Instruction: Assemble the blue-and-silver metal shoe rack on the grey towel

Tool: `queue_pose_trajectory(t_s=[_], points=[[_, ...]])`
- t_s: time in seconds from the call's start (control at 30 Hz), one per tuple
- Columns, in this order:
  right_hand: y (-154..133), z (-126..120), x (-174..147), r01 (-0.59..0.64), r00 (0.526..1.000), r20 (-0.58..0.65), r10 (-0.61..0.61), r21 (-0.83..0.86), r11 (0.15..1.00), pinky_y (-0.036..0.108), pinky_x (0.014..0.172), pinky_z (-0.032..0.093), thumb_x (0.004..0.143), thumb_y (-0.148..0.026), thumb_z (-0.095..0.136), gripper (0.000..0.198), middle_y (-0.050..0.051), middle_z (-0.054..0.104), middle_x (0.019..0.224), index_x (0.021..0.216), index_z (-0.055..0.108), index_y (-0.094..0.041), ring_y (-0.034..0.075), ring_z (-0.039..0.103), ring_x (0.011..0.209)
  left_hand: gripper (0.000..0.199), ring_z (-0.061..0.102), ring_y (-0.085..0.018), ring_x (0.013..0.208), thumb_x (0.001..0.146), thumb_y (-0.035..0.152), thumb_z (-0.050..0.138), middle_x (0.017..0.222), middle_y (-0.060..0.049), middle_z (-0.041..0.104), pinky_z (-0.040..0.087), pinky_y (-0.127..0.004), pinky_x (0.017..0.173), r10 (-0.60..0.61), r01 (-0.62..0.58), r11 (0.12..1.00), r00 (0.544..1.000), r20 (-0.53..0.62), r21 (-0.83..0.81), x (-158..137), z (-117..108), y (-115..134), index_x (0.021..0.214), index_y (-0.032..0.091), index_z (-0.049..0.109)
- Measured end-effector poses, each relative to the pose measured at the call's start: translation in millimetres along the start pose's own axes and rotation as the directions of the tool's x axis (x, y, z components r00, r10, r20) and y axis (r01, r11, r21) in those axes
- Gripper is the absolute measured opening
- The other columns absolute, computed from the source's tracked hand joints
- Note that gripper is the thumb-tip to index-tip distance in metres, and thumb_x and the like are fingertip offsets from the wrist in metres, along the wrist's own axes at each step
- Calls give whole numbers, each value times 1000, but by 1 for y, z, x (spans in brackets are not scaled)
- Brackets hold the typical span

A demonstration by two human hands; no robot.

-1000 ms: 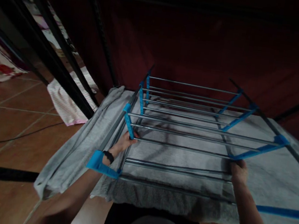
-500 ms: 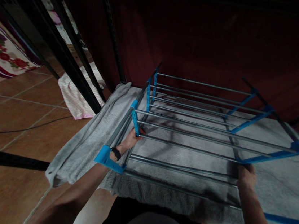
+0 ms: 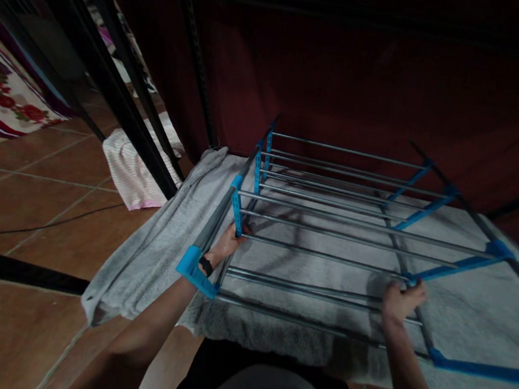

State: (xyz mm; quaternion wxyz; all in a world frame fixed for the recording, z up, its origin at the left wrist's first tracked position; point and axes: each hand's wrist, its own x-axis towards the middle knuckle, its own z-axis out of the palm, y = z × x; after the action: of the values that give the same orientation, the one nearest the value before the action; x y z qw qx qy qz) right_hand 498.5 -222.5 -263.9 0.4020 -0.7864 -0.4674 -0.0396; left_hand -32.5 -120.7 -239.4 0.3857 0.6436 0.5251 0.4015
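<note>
A shoe rack (image 3: 364,222) of grey metal tubes with blue plastic side brackets lies on its side on a grey blanket (image 3: 299,257). My left hand (image 3: 230,241), a black band at its wrist, reaches through the left side frame. Its fingers close round the lower end of a blue left bracket (image 3: 237,212), partly hidden by it. At the other side, my right hand (image 3: 402,299) is closed at the near lower corner of a blue right bracket (image 3: 456,269), where a tube meets it. Some of its fingertips are hard to make out.
Behind the rack hangs a dark red curtain (image 3: 348,85). Black metal posts (image 3: 99,67) stand at the left, near a striped cloth (image 3: 138,164) on the tiled floor (image 3: 26,204). A thin cable (image 3: 47,225) crosses the tiles. A floral cloth (image 3: 7,88) hangs far left.
My right hand has moved left and slightly away from me, to the bracket's inner side. The rack's right side frame has shifted left. My left hand keeps its place on the bracket.
</note>
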Motion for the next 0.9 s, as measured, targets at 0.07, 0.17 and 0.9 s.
queue_pose_trajectory(t_s=[0.07,0.17,0.9], points=[[-28,10,-18,140,989,-36,-140,-16,990,62,110,39,86,-34,45,64,23,48,142,147,40,-15,39,44,135,14,61,-25,99,79,18,68,100,-7,69,49,-43,94,3,-3,1000,1000,-1,2,0,-1,-2,92,21,62],[-65,26,-33,497,825,264,-500,82,864,52,110,42,97,-33,39,49,15,58,134,143,48,-18,31,51,129,15,61,-25,99,78,17,67,99,-7,68,49,-43,94,4,-4,1000,1000,10,4,0,-1,-3,92,21,62],[-112,62,4,834,338,732,-591,58,549,30,72,45,107,-39,38,34,12,76,99,115,64,-19,22,72,86,16,61,-27,109,83,12,58,111,-12,67,48,-44,98,2,0,1000,997,-78,25,-7,9,1,95,23,62]])
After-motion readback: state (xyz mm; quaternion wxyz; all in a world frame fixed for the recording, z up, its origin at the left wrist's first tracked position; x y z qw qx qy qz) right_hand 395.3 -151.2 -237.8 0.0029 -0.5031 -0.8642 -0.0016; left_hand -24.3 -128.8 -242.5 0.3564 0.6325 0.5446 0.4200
